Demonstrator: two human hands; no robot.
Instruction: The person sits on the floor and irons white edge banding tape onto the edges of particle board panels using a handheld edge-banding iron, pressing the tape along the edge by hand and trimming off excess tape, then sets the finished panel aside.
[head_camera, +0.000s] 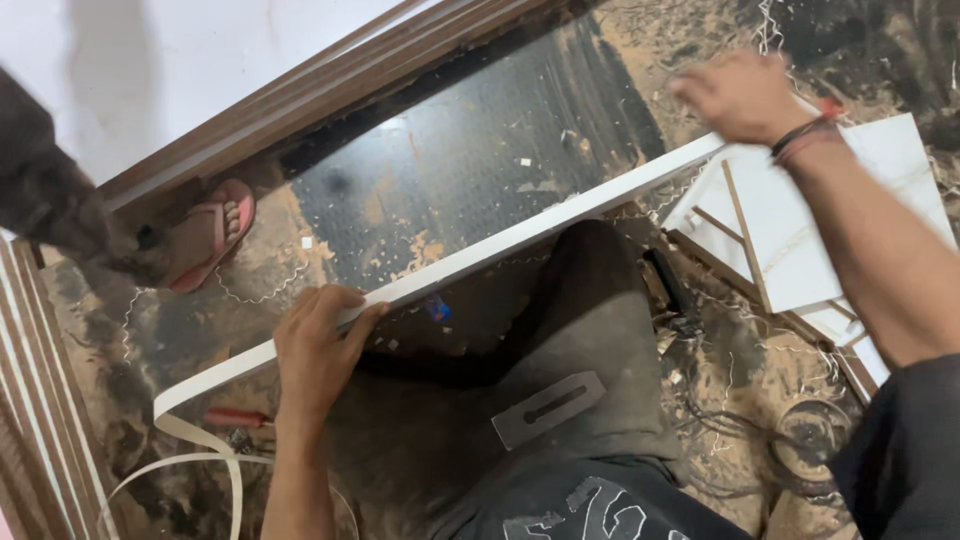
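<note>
While the person is crouching over a dusty floor, the scene is reading as follows.

Left hand: the left hand (318, 345) is lying in the lower middle-left of the frame, its grip curled over the near edge of the white edge strip (500, 250), fingers (345, 300) pressing on top and the thumb below.
Right hand: the right hand (740, 95) is blurring in the upper right of the frame, sitting at the far end of the same strip; whether its grip is closing on the strip I cannot tell.
Strip: it is running as a long white band from the lower left up to the upper right, and its loose tail is curling in a loop at the bottom left.
Dark panel: the glossy dark board (470, 150) is lying just behind the strip, speckled with sawdust.
Knee: the person's dark-trousered knee (570, 340) is rising under the middle of the strip, and a flat grey metal blade (548, 408) is resting on the thigh.
White boards: pale panels with thin wooden battens (800, 230) are lying at the right, under the right forearm.
Wristbands: red and black bands (810, 135) are circling the right wrist.
Other person: a foot in a pink sandal (210, 235) is standing at the left, well apart from both hands.
Floor: sawdust and shavings are covering the floor (730, 400).
</note>
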